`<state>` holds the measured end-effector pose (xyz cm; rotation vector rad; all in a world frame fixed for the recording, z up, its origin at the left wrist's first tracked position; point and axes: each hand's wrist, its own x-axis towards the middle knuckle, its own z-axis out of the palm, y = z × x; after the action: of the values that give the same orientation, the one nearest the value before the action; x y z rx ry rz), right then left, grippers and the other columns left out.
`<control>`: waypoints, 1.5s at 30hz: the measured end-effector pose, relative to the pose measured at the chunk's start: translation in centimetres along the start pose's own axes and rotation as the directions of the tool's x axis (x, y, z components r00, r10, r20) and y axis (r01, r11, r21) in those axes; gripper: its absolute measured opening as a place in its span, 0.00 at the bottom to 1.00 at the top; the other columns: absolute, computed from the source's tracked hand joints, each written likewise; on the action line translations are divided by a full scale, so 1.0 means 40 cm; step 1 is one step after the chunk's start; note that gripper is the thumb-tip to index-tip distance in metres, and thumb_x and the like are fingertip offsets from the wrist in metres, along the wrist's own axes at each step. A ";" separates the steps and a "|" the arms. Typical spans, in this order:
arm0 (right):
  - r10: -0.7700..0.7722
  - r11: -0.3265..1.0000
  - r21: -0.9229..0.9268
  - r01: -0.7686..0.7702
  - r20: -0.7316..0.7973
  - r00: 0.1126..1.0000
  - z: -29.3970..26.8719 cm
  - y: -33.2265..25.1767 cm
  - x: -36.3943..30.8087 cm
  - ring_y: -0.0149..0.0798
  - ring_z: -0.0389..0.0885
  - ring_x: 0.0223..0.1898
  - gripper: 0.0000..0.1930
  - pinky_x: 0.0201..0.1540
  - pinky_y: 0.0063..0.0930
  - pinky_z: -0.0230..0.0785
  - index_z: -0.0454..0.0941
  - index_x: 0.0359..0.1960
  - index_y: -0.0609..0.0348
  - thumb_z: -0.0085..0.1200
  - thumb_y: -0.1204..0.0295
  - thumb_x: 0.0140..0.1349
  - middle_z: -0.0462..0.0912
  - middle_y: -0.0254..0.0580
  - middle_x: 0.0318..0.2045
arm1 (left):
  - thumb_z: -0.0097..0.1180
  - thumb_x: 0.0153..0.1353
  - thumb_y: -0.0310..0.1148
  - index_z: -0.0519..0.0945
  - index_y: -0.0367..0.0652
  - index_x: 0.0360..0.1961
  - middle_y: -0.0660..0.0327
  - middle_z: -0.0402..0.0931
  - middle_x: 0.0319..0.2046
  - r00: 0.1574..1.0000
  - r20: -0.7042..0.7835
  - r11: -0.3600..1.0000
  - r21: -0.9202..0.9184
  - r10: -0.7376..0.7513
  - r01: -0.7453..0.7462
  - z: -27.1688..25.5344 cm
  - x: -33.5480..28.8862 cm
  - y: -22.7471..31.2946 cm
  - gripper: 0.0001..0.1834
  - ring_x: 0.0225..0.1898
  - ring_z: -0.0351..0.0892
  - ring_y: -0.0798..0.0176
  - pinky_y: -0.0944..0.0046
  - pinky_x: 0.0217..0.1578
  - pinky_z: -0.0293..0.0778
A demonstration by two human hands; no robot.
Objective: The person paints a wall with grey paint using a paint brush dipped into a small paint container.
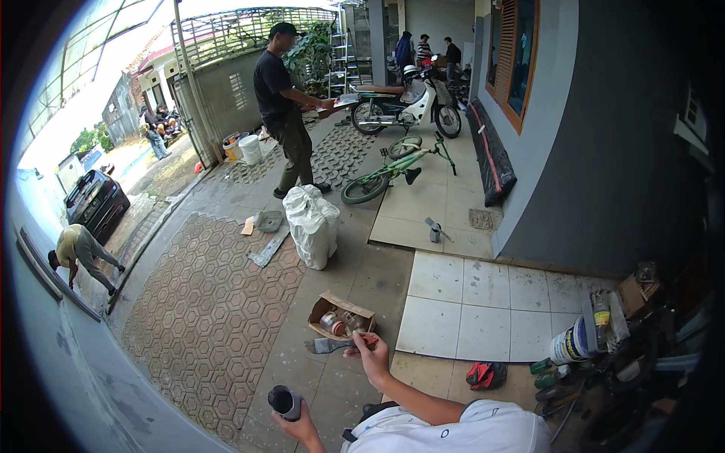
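My left hand [303, 428] is wrapped round a small grey cup [289, 408], its dark mouth turned up and tilted slightly. What lies inside the cup is too dark to make out. Above and to the right, my right hand [373, 358] is closed on a paintbrush [328, 346] whose grey-coated end points left. Just beyond the brush, an open cardboard box [361, 309] stands on the paving with glass jars [332, 324] in it. Brush and cup are apart.
A white-wrapped bundle [311, 226] stands ahead, near a green bicycle [389, 175] lying on its side and a parked motorbike [411, 109]. A person in black [276, 98] holds papers. Buckets [572, 343] and bottles [555, 376] crowd the right side.
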<state>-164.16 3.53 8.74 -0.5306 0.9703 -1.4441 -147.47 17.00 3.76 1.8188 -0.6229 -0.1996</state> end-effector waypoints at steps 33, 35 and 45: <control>0.324 0.943 -0.228 -0.240 0.483 0.814 0.244 0.199 -0.518 0.34 0.80 0.23 0.11 0.30 0.25 0.77 0.71 0.34 0.66 0.54 0.68 0.58 0.76 0.40 0.25 | 0.68 0.41 0.32 0.57 0.23 0.55 0.45 0.70 0.45 0.820 -0.532 0.977 -0.086 -0.212 0.196 -0.590 -0.146 -0.224 0.44 0.45 0.73 0.55 0.60 0.46 0.68; 0.335 0.940 -0.234 -0.249 0.498 0.800 0.250 0.220 -0.562 0.33 0.80 0.24 0.11 0.30 0.24 0.77 0.72 0.34 0.66 0.54 0.68 0.58 0.76 0.40 0.25 | 0.68 0.41 0.33 0.58 0.23 0.55 0.44 0.69 0.46 0.764 -0.598 0.969 -0.107 -0.240 0.221 -0.636 -0.167 -0.249 0.44 0.45 0.73 0.54 0.60 0.46 0.68; 0.353 0.935 -0.247 -0.255 0.562 0.748 0.290 0.257 -0.714 0.32 0.80 0.24 0.12 0.29 0.23 0.77 0.73 0.33 0.67 0.55 0.68 0.57 0.76 0.39 0.25 | 0.67 0.44 0.37 0.56 0.23 0.57 0.40 0.66 0.49 0.616 -0.667 0.899 -0.213 -0.419 0.382 -0.763 -0.250 -0.368 0.45 0.47 0.72 0.48 0.56 0.47 0.69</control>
<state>-144.91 29.33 13.18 -0.8420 0.6131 -0.8145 -138.07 50.70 -1.18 1.7838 0.3475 0.1900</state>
